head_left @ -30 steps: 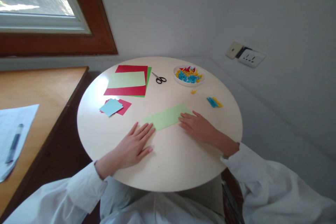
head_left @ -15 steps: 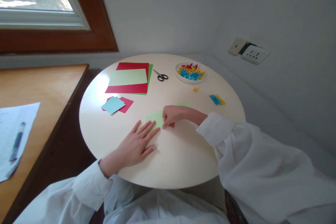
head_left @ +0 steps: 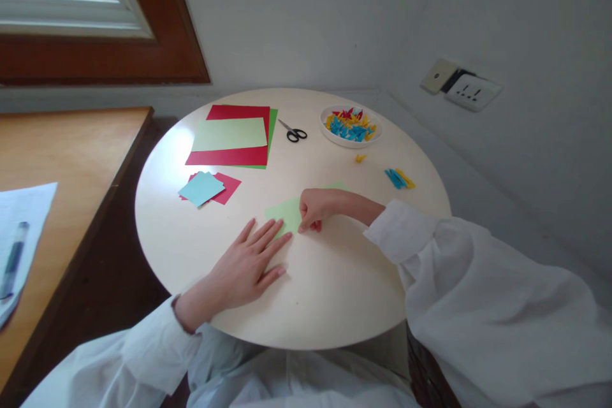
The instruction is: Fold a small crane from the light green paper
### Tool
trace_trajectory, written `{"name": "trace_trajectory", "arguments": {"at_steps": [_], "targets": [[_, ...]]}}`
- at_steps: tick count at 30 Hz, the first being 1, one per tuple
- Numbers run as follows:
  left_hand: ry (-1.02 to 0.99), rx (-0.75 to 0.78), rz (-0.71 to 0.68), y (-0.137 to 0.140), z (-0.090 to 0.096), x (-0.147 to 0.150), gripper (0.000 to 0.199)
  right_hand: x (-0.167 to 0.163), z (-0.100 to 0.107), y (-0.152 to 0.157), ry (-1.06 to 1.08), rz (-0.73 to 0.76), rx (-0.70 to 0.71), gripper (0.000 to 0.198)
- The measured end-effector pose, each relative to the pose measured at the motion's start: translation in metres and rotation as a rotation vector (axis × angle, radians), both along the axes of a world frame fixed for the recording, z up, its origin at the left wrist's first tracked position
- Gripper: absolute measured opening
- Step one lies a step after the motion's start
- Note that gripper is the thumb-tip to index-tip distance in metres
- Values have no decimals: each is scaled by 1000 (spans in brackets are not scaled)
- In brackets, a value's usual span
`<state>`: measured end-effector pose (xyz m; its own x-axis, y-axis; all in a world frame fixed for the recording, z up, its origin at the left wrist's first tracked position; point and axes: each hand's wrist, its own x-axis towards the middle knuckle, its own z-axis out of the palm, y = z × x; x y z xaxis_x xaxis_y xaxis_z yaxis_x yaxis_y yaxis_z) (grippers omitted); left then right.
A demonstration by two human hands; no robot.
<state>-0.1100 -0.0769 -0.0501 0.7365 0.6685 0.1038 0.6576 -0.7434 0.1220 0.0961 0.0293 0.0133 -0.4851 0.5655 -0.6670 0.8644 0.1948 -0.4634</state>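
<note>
1. Green paper sheet (head_left: 282,209), pale, long and rectangular: in the head view it lies slantwise on the round, cream-white bench (head_left: 351,306) in front of the person, its middle and much of its right part hidden by the right hand and forearm.
2. Judging by the pose, the step in hand is pressing along the sheet's near edge, perhaps to sharpen a crease; a fold itself cannot be made out.
3. The next move seems to call for firm, even pressure along that edge, with the other hand steadying the paper so that it does not slip.
4. The left hand (head_left: 249,261) lies palm down, fingers spread and nearly straight, tips touching the sheet's near left corner, thumb apart on the bench; it grips nothing.
5. The right hand (head_left: 316,207) is curled into a loose fist, its lowest fingers and thumb at the near edge; whether they pinch the paper or merely press it, I cannot tell.
6. Beyond, apart from both hands, rest black-handled metal scissors (head_left: 295,135) and a white oval dish (head_left: 345,142) of small coloured folded pieces.
</note>
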Motion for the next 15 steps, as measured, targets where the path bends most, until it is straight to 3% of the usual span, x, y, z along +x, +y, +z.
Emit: {"name": "trace_trajectory", "arguments": {"at_steps": [7,15], "targets": [[2,-9,1,0,1,0,56,10,8,3,-69,1,16,21],[46,1,3,0,4,0,56,45,4,14,-83,-47,11,17]]}}
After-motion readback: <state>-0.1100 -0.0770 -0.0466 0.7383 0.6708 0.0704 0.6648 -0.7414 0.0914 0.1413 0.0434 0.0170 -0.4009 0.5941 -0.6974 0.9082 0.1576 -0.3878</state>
